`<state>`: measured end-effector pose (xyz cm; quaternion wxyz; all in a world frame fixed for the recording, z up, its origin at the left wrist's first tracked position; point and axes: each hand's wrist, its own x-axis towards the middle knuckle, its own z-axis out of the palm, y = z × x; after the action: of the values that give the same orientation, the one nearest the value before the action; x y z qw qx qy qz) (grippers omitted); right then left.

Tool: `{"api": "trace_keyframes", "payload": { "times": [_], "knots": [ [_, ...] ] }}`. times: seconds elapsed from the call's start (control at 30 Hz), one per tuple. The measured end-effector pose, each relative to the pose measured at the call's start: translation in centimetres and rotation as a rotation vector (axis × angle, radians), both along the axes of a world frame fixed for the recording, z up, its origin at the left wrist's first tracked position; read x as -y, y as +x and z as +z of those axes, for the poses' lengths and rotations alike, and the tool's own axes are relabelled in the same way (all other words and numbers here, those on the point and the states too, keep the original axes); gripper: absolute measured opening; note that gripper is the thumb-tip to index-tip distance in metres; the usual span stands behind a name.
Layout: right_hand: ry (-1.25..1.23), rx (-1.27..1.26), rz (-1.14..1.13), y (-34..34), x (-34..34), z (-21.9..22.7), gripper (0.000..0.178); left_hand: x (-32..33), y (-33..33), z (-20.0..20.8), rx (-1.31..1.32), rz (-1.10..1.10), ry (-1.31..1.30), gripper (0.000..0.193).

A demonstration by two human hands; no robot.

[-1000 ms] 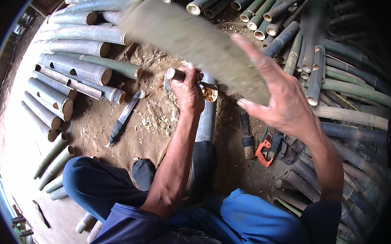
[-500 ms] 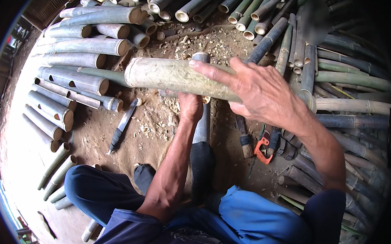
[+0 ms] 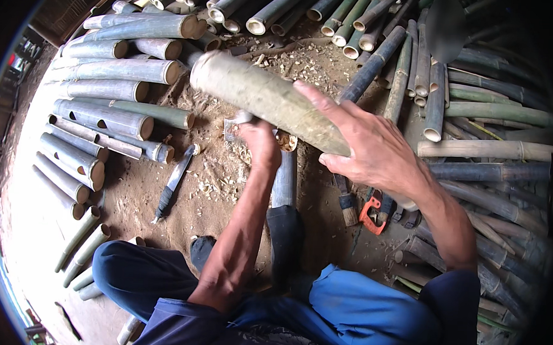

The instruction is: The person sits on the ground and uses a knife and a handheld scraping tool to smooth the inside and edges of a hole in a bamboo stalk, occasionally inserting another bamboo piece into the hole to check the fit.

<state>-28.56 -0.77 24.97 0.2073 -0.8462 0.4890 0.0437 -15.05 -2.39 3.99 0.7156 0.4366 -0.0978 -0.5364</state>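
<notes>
A thick, pale-scraped bamboo section [image 3: 255,91] slants across the middle, far left end raised, slightly blurred. My right hand [image 3: 382,149] is closed on its near right end, the index finger stretched along the top and the thumb underneath. Below the section, my left hand [image 3: 259,141] is closed around a tool with a flat metal head [image 3: 232,128]; its handle is hidden in the fist. Right beside that fist a dark bamboo pole [image 3: 285,179] lies lengthwise, with a cut opening [image 3: 287,141] showing pale wood. My dark-covered foot [image 3: 284,234] rests at the pole's near end.
A knife with a wrapped handle [image 3: 175,183] lies on the ground at left. An orange-handled saw [image 3: 373,214] and a brush-like wooden tool [image 3: 349,209] lie at right. Bamboo sections [image 3: 106,112] line the left; more bamboo poles [image 3: 499,151] pile up right and far. Shavings [image 3: 211,179] cover the ground.
The pale bamboo section has tilted, its far left end swinging up and away while its right end drops nearer. My left fist has shifted slightly left, uncovering the metal head and the pole's opening.
</notes>
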Motion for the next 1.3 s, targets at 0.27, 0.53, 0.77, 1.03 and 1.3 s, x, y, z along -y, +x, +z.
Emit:
{"api": "trace_keyframes", "payload": {
  "times": [0.27,0.53,0.77,1.03,1.3],
  "knots": [
    [-0.047,0.332,-0.07,-0.7,0.1,-0.8,0.105,-3.3,1.7,0.9,0.506,-0.424,-0.166,0.014],
    [0.046,0.236,-0.107,-1.0,-0.1,-1.2,0.103,-3.8,2.3,-0.9,0.24,-0.219,-0.139,0.023],
    [0.027,0.231,-0.072,-1.1,0.0,-1.8,0.102,-3.5,2.4,-2.0,0.235,-0.328,-0.132,0.028],
    [0.037,0.206,-0.063,-1.2,0.4,-2.1,0.106,-3.9,2.5,-2.1,0.229,-0.285,-0.185,0.03],
    [0.045,0.204,-0.07,-0.4,0.5,-1.2,0.105,-3.1,1.3,-1.9,0.019,-0.13,-0.216,0.021]
  ]
}}
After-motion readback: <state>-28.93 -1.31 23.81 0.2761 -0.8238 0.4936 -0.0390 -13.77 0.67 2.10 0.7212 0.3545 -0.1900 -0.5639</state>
